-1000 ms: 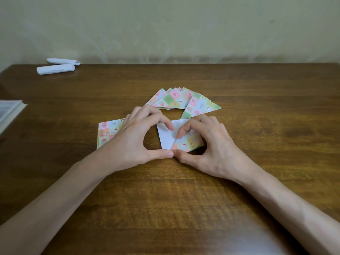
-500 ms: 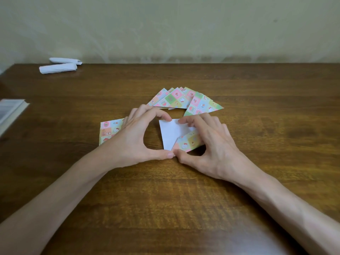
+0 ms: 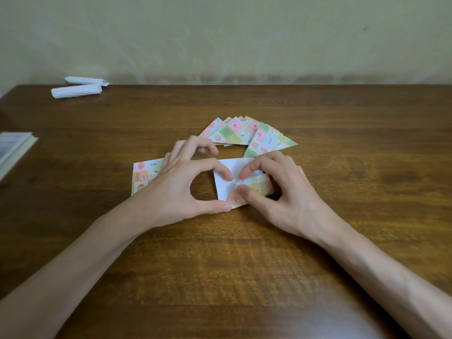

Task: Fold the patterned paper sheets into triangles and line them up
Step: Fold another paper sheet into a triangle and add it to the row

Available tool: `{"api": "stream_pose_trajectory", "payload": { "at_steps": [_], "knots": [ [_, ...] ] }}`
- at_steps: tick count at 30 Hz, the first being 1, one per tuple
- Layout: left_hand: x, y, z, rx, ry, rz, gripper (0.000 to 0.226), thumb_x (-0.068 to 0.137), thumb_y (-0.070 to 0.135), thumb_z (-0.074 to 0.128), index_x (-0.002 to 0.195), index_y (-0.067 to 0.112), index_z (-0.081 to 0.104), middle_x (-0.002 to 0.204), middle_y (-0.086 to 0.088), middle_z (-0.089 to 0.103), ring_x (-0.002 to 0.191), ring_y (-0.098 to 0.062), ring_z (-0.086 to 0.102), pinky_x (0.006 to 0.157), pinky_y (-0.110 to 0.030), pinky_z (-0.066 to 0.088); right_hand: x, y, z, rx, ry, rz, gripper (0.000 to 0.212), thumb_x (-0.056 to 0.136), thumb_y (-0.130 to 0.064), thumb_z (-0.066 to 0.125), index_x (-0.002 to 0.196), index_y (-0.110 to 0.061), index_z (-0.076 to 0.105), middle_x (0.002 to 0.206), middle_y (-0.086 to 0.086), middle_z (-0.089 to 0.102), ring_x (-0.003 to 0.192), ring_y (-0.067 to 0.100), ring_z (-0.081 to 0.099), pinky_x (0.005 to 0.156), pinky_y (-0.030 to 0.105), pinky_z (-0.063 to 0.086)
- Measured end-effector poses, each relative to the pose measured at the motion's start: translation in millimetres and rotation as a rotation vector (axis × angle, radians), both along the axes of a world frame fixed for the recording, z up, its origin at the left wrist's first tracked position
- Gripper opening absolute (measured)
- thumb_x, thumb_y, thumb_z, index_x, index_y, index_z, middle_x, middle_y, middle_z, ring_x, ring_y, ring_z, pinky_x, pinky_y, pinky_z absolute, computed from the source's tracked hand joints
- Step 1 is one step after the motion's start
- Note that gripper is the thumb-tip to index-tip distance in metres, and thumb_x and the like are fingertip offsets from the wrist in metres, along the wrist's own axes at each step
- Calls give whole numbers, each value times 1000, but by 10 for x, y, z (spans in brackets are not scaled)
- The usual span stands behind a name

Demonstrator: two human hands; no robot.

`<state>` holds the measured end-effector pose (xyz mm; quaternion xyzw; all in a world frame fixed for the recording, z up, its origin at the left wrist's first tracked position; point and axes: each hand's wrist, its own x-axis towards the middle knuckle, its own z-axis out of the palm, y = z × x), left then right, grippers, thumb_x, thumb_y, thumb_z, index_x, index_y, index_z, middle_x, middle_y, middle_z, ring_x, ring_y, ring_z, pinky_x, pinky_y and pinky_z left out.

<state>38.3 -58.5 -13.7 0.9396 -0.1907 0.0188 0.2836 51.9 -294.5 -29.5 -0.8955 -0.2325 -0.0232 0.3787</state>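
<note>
No text, label or number can be read; the patterned paper sheets [image 3: 266,140] carry only small pictures

A dark wooden table [image 3: 342,241] is filling the view, its far edge meeting a pale greenish wall [image 3: 244,33]. Soft, even light is falling across the grain. White rolls [image 3: 75,91] are lying far left.

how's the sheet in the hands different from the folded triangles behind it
The sheet shows its white back; the folded triangles show only pattern. The sheet is partly folded, held by the left hand and right hand; the folded triangles lie finished, untouched, overlapping in a fan. Both carry the same pastel checked print.
</note>
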Motion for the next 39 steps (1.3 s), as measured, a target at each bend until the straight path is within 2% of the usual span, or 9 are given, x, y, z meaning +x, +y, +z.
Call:
{"api": "stream_pose_trajectory", "payload": {
  "at_steps": [3, 5, 8, 12, 17, 23, 28, 33, 39],
  "knots": [
    [4, 12, -11, 59, -63, -33, 42, 72, 78, 71, 103, 50, 72, 137, 28, 36, 139, 5, 22, 103, -26, 20, 39, -16, -21, 84, 6, -30, 12, 88, -47, 66, 88, -35, 65, 108, -17, 59, 108, 7, 55, 93, 31, 43],
    [18, 16, -11, 90, -90, -74, 44, 74, 77, 63, 106, 49, 73, 138, 32, 41, 141, 8, 21, 104, -21, 17, 51, -36, -28, 53, -1, -35, 12, 89, -40, 73, 86, -31, 66, 110, -16, 60, 113, 8, 56, 95, 23, 42],
    [10, 21, -26, 81, -89, -100, 45, 78, 73, 61, 111, 45, 73, 130, 33, 56, 137, 7, 38, 105, -26, 22, 52, -45, -17, -6, 8, -67, 12, 83, -35, 79, 85, -30, 68, 114, -16, 58, 115, 7, 54, 87, 2, 31],
    [-6, 20, -46, 33, -67, -88, 45, 79, 72, 63, 113, 43, 72, 124, 32, 62, 131, 7, 48, 104, -30, 23, 52, -46, 0, -30, 12, -68, 13, 83, -36, 80, 85, -33, 68, 117, -15, 56, 117, 6, 51, 86, -2, 28],
    [-15, 12, -19, 38, -61, -101, 34, 84, 63, 73, 113, 46, 69, 125, 29, 61, 131, 4, 49, 108, -29, 19, 57, -49, -6, -36, 10, -46, 12, 85, -36, 77, 88, -29, 68, 117, -16, 55, 119, 6, 49, 88, -1, 28],
    [-26, 14, -16, 63, -58, -129, 37, 81, 74, 53, 106, 56, 74, 127, 30, 58, 129, 8, 47, 105, -21, 17, 57, -45, -41, -34, -5, -30, 12, 86, -38, 74, 90, -29, 66, 116, -16, 54, 120, 8, 48, 92, 9, 36],
    [-23, 15, -13, 52, -49, -130, 38, 80, 75, 53, 105, 57, 74, 127, 30, 59, 130, 8, 45, 107, -20, 14, 55, -39, -49, -27, -20, -31, 12, 88, -36, 74, 91, -28, 66, 115, -14, 54, 119, 10, 48, 94, 13, 36],
    [-10, 21, -18, 36, -29, -121, 41, 79, 76, 55, 107, 52, 73, 127, 31, 58, 131, 6, 46, 109, -27, 17, 50, -29, -53, -38, -36, -29, 11, 90, -37, 73, 91, -29, 65, 113, -15, 54, 116, 9, 46, 94, 20, 37],
    [-20, 22, -6, 43, -23, -126, 41, 79, 76, 54, 107, 52, 73, 128, 31, 57, 132, 7, 44, 109, -18, 12, 49, -28, -66, -41, -56, -24, 11, 91, -36, 72, 92, -28, 65, 113, -14, 53, 113, 10, 46, 94, 24, 38]
  ]
}}
